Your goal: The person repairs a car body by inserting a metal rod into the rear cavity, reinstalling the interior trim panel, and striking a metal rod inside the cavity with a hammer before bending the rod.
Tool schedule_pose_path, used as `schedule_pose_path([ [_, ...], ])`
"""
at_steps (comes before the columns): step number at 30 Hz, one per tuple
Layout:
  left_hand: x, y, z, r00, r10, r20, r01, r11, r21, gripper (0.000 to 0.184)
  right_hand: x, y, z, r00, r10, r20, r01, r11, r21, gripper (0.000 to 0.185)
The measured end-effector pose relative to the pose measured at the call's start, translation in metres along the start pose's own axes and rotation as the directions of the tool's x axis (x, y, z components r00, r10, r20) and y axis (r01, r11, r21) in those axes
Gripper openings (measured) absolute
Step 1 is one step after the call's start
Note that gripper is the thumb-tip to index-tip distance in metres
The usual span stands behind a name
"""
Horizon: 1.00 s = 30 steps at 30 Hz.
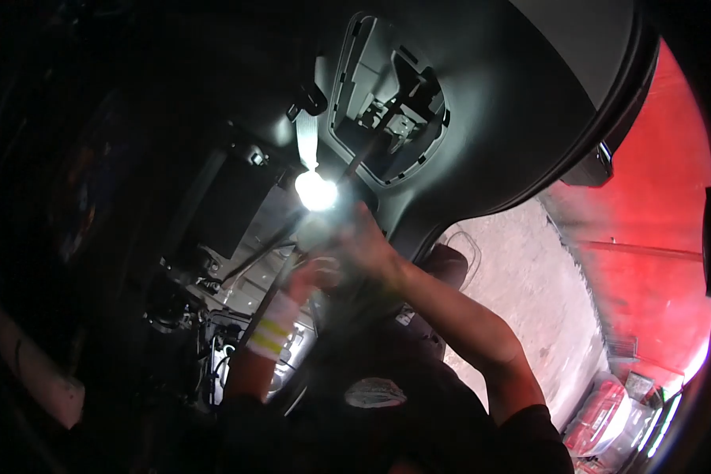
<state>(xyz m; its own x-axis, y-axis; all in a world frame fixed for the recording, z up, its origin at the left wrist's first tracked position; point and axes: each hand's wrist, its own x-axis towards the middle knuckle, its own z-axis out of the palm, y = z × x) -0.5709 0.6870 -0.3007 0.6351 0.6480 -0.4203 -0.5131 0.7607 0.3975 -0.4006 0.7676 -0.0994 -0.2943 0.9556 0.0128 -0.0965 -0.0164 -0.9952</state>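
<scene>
Your left hand [317, 272] and right hand [367, 241] blur close together; I can't tell whether either grips anything. The bright lamp [316, 191] shows just beyond them, by the lower end of a pale strap [307, 141]. Its glare could hide your grip, and a blind reach might knock the dark panel [498, 118] beside you.

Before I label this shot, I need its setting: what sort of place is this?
Probably inside a car, perhaps in a workshop: a side panel with an opening, what looks like a seat belt, and bare floor outside.
</scene>
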Motion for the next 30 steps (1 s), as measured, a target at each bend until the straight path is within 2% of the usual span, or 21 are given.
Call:
schedule_pose_path([
  [1,-0.037,0.021,0.003,0.999,0.032,-0.022,-0.031,0.997,0.068,0.064,0.0,0.005,0.002,0.999,0.041,0.01,-0.042,0.994,0.099,0.05],
  [2,-0.064,0.052,0.013,1.0,0.018,0.009,-0.018,0.998,0.053,0.065,0.001,0.003,0.004,0.996,0.082,0.023,-0.084,0.992,0.099,0.047],
  [3,-0.088,0.079,0.028,0.999,0.002,0.039,-0.004,0.999,0.037,0.067,0.002,0.002,0.005,0.992,0.124,0.036,-0.127,0.987,0.098,0.045],
  [4,-0.104,0.096,0.04,0.999,0.022,0.038,-0.027,0.992,0.125,0.067,0.007,-0.009,0.006,0.984,0.171,0.046,-0.171,0.985,-0.004,0.042],
  [6,-0.132,0.126,0.067,0.996,0.07,0.047,-0.081,0.951,0.299,0.068,0.011,0.001,0.0,0.995,0.04,0.094,-0.02,0.979,-0.202,0.036],
  [7,-0.142,0.137,0.102,0.995,0.101,0.014,-0.097,0.904,0.417,0.057,0.011,0.03,-0.009,0.979,-0.136,0.153,0.175,0.942,-0.286,0.033],
  [10,-0.143,0.118,0.15,0.962,0.212,-0.173,-0.034,0.719,0.694,0.041,0.011,0.008,-0.013,0.938,-0.242,0.249,0.338,0.803,-0.491,0.022],
  [11,-0.141,0.101,0.155,0.898,0.395,-0.193,-0.116,0.636,0.763,0.031,0.006,-0.01,-0.01,0.974,-0.124,0.19,0.206,0.835,-0.51,0.02],
  [13,-0.136,0.075,0.146,0.842,0.495,-0.216,-0.19,0.647,0.739,0.029,0.004,-0.027,-0.004,0.992,0.074,0.107,-0.025,0.913,-0.408,0.02],
  [14,-0.134,0.064,0.139,0.811,0.537,-0.232,-0.223,0.65,0.726,0.028,0.001,-0.025,-0.003,0.982,0.163,0.093,-0.132,0.95,-0.282,0.022],
  [16,-0.137,0.06,0.135,0.844,0.483,-0.234,-0.21,0.699,0.684,0.028,-0.002,-0.018,-0.002,0.966,0.232,0.117,-0.216,0.967,-0.135,0.027],
  [18,-0.151,0.059,0.137,0.9,0.353,-0.255,-0.14,0.789,0.599,0.03,-0.012,-0.005,0.0,0.965,0.203,0.165,-0.188,0.977,-0.097,0.035],
  [20,-0.161,0.061,0.149,0.932,0.235,-0.276,-0.097,0.895,0.436,0.029,-0.023,0.001,0.005,0.972,0.143,0.188,-0.143,0.99,-0.014,0.038],
  [24,-0.173,0.061,0.189,0.982,0.064,-0.178,-0.025,0.977,0.211,0.025,-0.056,-0.03,0.022,0.998,0.024,0.053,-0.034,0.982,0.186,0.043],
  [26,-0.178,0.06,0.21,0.995,0.024,-0.097,-0.014,0.995,0.104,0.023,-0.063,-0.074,0.03,0.992,0.129,-0.016,-0.124,0.975,0.185,0.046],
  [28,-0.178,0.056,0.228,1.0,0.009,-0.029,-0.01,0.999,-0.031,0.021,-0.061,-0.075,0.023,0.999,0.028,-0.022,-0.028,1.0,0.014,0.067],
  [29,-0.175,0.054,0.237,0.999,0.035,0.017,-0.034,0.998,-0.053,0.021,-0.062,-0.08,0.026,0.995,0.019,-0.095,-0.013,0.998,0.055,0.066],
  [30,-0.169,0.051,0.248,0.996,0.064,0.065,-0.059,0.996,-0.074,0.02,-0.07,-0.103,0.034,0.988,-0.006,-0.156,0.003,1.0,-0.023,0.059],
])
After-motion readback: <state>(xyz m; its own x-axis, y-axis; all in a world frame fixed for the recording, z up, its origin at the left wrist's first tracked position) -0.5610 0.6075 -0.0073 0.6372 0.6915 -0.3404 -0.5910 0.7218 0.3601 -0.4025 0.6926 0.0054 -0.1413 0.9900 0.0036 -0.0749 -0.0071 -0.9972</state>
